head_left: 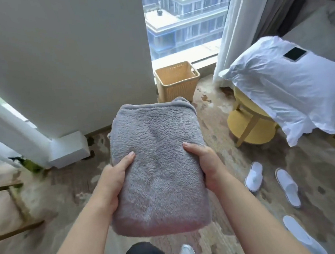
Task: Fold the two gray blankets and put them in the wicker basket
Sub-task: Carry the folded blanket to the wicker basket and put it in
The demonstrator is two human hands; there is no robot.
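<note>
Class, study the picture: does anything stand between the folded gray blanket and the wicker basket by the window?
Nothing visible does. The folded gray fleece blanket is held straight before the open tan wicker basket; the round yellow side table and white slippers lie off to the right.

I see what looks like a hotel room high above a city. White disposable slippers (254, 176) lie on patterned carpet (322, 172). A bed with white bedding (295, 88) stands by a round yellow side table (251, 126). A floor-length window (174, 43) with sheer curtains (228, 27) overlooks a neighbouring building (191, 6).
</note>
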